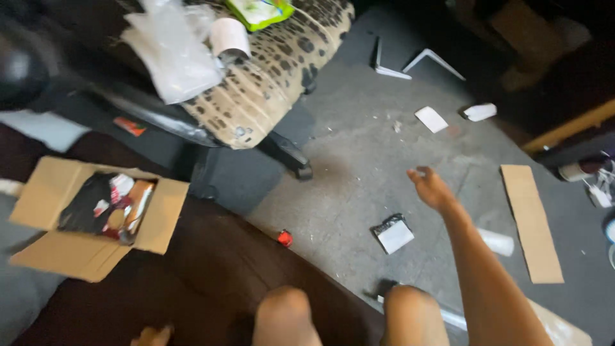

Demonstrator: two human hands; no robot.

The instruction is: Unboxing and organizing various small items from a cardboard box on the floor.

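My right hand (430,188) reaches out over the grey carpet floor (359,166) with the arm stretched forward. Its fingers look loosely curled and I see nothing in it, but the picture is blurred. The nearest things on the floor are a small white card with a black piece on it (394,234) below left of the hand and a long cardboard strip (532,221) to its right. Only a sliver of my left hand (150,335) shows at the bottom edge, resting on a dark brown surface (205,269). My two knees (285,317) are at the bottom centre.
An open cardboard box (38,192) with mixed items sits at left. A chair with a spotted cushion (275,77) carries clear plastic bags (173,51), a paper roll (229,35) and a green packet (259,11). A small red object (284,238) and white scraps (431,118) lie on the floor.
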